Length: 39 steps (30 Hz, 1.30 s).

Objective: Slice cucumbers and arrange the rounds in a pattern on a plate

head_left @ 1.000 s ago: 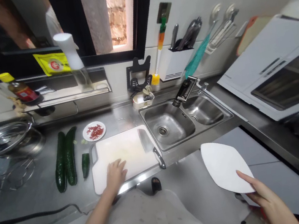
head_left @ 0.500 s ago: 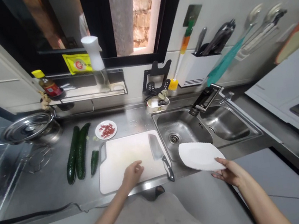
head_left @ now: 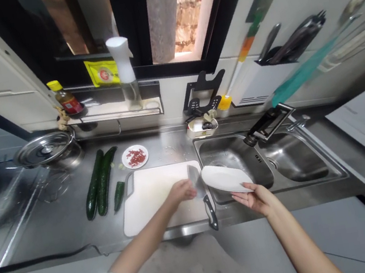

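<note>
My right hand (head_left: 255, 198) grips a white plate (head_left: 224, 179) by its near rim and holds it tilted over the left edge of the sink (head_left: 228, 156), right beside the cutting board. My left hand (head_left: 180, 191) rests on the white cutting board (head_left: 154, 198) near its right side, fingers curled together, close to the blade of a cleaver (head_left: 201, 189) that lies on the board's right edge with its black handle toward me. What the left fingers hold, if anything, I cannot make out.
Two whole cucumbers (head_left: 100, 181) and a short cucumber piece (head_left: 119, 195) lie left of the board. A small dish of chopped red chili (head_left: 135, 156) sits behind it. A lidded steel pot (head_left: 47, 150) stands at far left, a black cable (head_left: 35, 262) runs along the counter's front edge.
My right hand brought the plate up from low on the right to beside the cutting board. My left hand slid rightward across the board toward the cleaver.
</note>
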Motion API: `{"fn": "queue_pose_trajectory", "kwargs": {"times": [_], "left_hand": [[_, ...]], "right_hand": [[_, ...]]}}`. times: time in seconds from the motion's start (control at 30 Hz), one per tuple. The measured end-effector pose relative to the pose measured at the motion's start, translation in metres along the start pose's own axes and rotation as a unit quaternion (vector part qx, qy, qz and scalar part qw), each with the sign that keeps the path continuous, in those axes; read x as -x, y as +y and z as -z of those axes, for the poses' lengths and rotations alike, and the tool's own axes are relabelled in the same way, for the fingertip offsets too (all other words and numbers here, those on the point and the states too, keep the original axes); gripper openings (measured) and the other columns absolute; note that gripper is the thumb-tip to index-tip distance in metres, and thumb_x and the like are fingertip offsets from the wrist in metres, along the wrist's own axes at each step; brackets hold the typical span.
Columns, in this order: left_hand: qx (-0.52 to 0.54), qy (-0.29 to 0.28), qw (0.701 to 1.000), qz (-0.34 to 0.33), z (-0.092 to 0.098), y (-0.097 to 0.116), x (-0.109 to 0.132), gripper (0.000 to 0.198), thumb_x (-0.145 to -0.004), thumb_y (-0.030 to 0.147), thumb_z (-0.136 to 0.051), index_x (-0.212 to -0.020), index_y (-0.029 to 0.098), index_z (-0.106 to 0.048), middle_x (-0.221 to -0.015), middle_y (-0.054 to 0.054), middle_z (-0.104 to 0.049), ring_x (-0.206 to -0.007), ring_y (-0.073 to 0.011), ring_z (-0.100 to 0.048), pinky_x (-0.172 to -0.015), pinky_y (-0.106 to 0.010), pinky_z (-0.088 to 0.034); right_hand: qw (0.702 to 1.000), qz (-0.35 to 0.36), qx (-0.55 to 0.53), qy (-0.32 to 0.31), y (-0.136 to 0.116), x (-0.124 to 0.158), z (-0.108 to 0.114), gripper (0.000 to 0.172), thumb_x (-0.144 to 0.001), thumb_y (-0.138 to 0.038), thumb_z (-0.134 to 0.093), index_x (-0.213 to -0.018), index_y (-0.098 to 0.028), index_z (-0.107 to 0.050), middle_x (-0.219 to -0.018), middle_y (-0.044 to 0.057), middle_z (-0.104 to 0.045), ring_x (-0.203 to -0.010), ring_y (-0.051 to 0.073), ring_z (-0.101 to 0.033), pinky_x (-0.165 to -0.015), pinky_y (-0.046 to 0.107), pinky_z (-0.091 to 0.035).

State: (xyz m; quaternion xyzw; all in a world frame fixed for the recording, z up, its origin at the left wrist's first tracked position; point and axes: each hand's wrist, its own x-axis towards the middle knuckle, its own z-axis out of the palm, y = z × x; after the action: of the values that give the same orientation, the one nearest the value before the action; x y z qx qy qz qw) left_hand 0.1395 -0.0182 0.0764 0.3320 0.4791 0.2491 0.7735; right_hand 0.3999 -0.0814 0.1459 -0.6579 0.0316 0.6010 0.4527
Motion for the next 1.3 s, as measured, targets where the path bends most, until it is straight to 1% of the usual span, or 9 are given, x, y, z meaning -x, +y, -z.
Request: {"fn": "queue_pose_trajectory", "kwargs": {"times": [0.2,0.4,0.6,0.67,0.73,0.83,0.93,1.03,1.3], "left_hand": [[0.033,0.035,0.999,-0.011,0.017,0.018,-0.001,0.050,-0.071,0.052,-0.071,-0.100,0.012,-0.066,-0.077,-0.008,-0.071,-0.063,-0.0122,-0.065,-0.065,-0.024,-0.050],[0.098,0.095,0.990,-0.045,0.039,0.023,-0.006,0.040,-0.068,0.035,-0.078,-0.097,0.011,-0.067,-0.072,-0.005,-0.068,-0.059,-0.0086,-0.062,-0.061,-0.020,-0.051],[0.130,0.161,0.977,-0.056,0.059,0.030,-0.018,0.025,-0.069,0.019,-0.074,-0.091,0.009,-0.066,-0.071,-0.005,-0.067,-0.059,-0.0073,-0.062,-0.059,-0.018,-0.052],[0.134,0.180,0.972,-0.065,0.066,0.032,-0.023,0.021,-0.069,0.015,-0.071,-0.089,0.009,-0.066,-0.071,-0.005,-0.067,-0.058,-0.0068,-0.061,-0.059,-0.017,-0.052],[0.140,0.206,0.965,-0.076,0.075,0.035,-0.029,0.019,-0.068,0.012,-0.070,-0.086,0.009,-0.065,-0.070,-0.004,-0.066,-0.056,-0.0065,-0.060,-0.059,-0.018,-0.053],[0.135,0.238,0.958,-0.086,0.088,0.040,-0.039,0.018,-0.066,0.010,-0.069,-0.083,0.008,-0.063,-0.068,-0.003,-0.065,-0.055,-0.0063,-0.059,-0.058,-0.019,-0.053],[0.116,0.254,0.954,-0.107,0.100,0.048,-0.049,0.016,-0.065,0.009,-0.066,-0.081,0.009,-0.062,-0.067,-0.002,-0.063,-0.055,-0.0057,-0.058,-0.057,-0.018,-0.053],[0.094,0.265,0.952,-0.123,0.109,0.056,-0.058,0.015,-0.062,0.009,-0.064,-0.077,0.010,-0.060,-0.062,0.001,-0.060,-0.053,-0.0056,-0.057,-0.056,-0.018,-0.052],[0.009,0.284,0.950,-0.130,0.119,0.063,-0.076,0.017,-0.059,0.006,-0.060,-0.075,0.011,-0.061,-0.056,0.002,-0.059,-0.051,-0.0090,-0.057,-0.055,-0.022,-0.051]], "right_hand": [[0.996,-0.008,0.045,-0.073,0.007,-0.020,-0.057,0.035,-0.085,-0.009,-0.049,-0.119,-0.011,-0.049,-0.081,0.011,-0.072,-0.068,0.022,-0.071,-0.067,0.038,-0.060],[0.989,-0.014,0.080,-0.121,0.011,-0.041,-0.091,0.037,-0.085,-0.012,-0.049,-0.122,-0.012,-0.046,-0.079,0.010,-0.071,-0.066,0.021,-0.070,-0.063,0.036,-0.060],[0.980,-0.007,0.126,-0.154,0.013,-0.062,-0.124,0.031,-0.086,-0.013,-0.051,-0.116,-0.011,-0.048,-0.076,0.008,-0.070,-0.065,0.020,-0.070,-0.058,0.033,-0.059],[0.973,0.016,0.164,-0.159,0.014,-0.072,-0.135,0.026,-0.086,-0.014,-0.052,-0.112,-0.012,-0.050,-0.074,0.008,-0.070,-0.061,0.019,-0.069,-0.056,0.031,-0.058],[0.962,0.073,0.218,-0.147,0.016,-0.084,-0.146,0.020,-0.086,-0.016,-0.054,-0.105,-0.012,-0.053,-0.067,0.006,-0.069,-0.053,0.016,-0.065,-0.048,0.026,-0.055],[0.931,0.146,0.307,-0.129,0.016,-0.106,-0.160,0.008,-0.084,-0.019,-0.058,-0.087,-0.013,-0.055,-0.050,0.001,-0.061,-0.039,0.010,-0.054,-0.035,0.015,-0.038],[0.916,0.165,0.325,-0.166,0.013,-0.127,-0.171,0.009,-0.083,-0.019,-0.058,-0.078,-0.015,-0.053,-0.043,-0.003,-0.055,-0.033,0.006,-0.044,-0.030,0.013,-0.025],[0.906,0.160,0.340,-0.195,0.011,-0.147,-0.181,0.007,-0.081,-0.015,-0.056,-0.075,-0.015,-0.053,-0.044,-0.004,-0.054,-0.034,0.005,-0.043,-0.031,0.013,-0.024],[0.878,0.197,0.407,-0.156,0.013,-0.180,-0.197,0.014,-0.077,-0.020,-0.069,-0.077,-0.013,-0.057,-0.045,-0.004,-0.054,-0.037,0.005,-0.045,-0.036,0.013,-0.031]]}}
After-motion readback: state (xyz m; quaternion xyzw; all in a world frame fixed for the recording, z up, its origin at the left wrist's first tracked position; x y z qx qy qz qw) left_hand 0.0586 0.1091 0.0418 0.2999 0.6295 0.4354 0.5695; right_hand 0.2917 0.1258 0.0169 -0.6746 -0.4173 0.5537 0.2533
